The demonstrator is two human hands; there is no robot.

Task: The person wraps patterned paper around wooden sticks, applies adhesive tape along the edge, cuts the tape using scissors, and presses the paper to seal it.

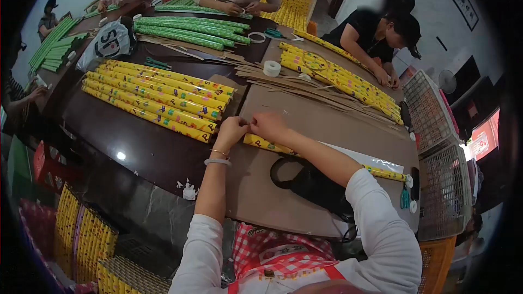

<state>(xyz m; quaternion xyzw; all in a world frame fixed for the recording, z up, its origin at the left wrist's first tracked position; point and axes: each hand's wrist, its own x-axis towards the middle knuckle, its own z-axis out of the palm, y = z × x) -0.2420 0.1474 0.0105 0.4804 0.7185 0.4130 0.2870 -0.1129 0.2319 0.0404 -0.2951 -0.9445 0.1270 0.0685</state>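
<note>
Both of my hands meet at the left edge of the brown cardboard (327,111), fingertips almost touching. My left hand (232,132) is closed in a pinch, and what its fingers hold is too small to name. Just right of it my right hand (269,125) is also closed, its grip hidden by its own fingers. A yellow patterned paper roll (262,142) lies right beside my hands and passes beneath my right forearm. Left of my hands several yellow patterned rolls (158,99) lie side by side on the dark table (103,125).
More yellow rolls (340,79), brown paper strips (305,90) and a white tape roll (271,68) lie ahead. A black bag (321,188) is under my right arm, with teal scissors (405,198) farther right. Green rolls (190,30) and co-workers (376,38) surround the table.
</note>
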